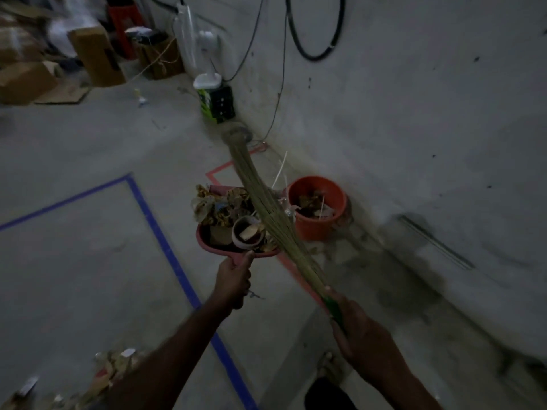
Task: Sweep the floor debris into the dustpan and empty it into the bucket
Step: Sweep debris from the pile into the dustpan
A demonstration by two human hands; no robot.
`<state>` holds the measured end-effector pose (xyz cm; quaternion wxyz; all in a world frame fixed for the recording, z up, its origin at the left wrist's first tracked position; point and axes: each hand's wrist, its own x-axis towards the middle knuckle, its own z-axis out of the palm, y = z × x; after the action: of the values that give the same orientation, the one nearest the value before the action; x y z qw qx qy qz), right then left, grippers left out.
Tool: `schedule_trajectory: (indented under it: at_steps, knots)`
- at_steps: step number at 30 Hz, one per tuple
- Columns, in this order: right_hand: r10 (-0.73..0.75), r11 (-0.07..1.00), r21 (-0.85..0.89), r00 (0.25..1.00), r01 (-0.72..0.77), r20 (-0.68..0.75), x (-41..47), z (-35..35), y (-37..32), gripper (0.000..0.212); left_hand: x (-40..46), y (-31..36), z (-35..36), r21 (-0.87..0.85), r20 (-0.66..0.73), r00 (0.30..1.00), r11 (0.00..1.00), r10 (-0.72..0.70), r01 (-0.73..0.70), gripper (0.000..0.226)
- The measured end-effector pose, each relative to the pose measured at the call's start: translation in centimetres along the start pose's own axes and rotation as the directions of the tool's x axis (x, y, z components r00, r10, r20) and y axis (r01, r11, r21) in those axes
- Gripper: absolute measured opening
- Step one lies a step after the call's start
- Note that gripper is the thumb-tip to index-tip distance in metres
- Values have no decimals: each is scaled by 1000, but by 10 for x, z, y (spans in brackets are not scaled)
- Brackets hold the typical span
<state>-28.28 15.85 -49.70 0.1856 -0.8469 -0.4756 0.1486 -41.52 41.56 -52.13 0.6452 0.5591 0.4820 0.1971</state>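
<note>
My left hand (235, 278) grips the handle of a red dustpan (207, 242), which is lifted off the floor and heaped with crumpled paper, wrappers and a paper cup (247, 232). My right hand (359, 329) holds the green handle of a stick broom (266, 208). The broom's bristles lie across the right side of the loaded pan and point away toward the wall. An orange bucket (316, 229) stands on the floor just right of the dustpan, against the wall, with some litter inside.
More debris (112, 368) lies on the floor at the lower left. Blue tape (165, 247) and red tape (219, 168) mark lines on the concrete. Cardboard boxes (97, 57) stand at the far left, a green-and-black device (214, 102) and hanging cables by the wall.
</note>
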Motion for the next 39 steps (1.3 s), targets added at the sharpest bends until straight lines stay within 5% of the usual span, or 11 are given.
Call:
schedule_trajectory:
  at_steps: [16, 32, 39]
  knots:
    - [25, 999, -38, 999, -24, 24, 161, -123, 238, 65, 156, 71, 263, 10, 20, 996, 996, -83, 83, 49]
    - [134, 991, -1, 963, -137, 235, 388, -53, 370, 79, 428, 22, 381, 79, -28, 909, 906, -415, 416, 31]
    - [185, 983, -41, 935, -181, 301, 492, 21, 439, 65, 541, -18, 418, 131, -51, 828, 818, -558, 560, 37]
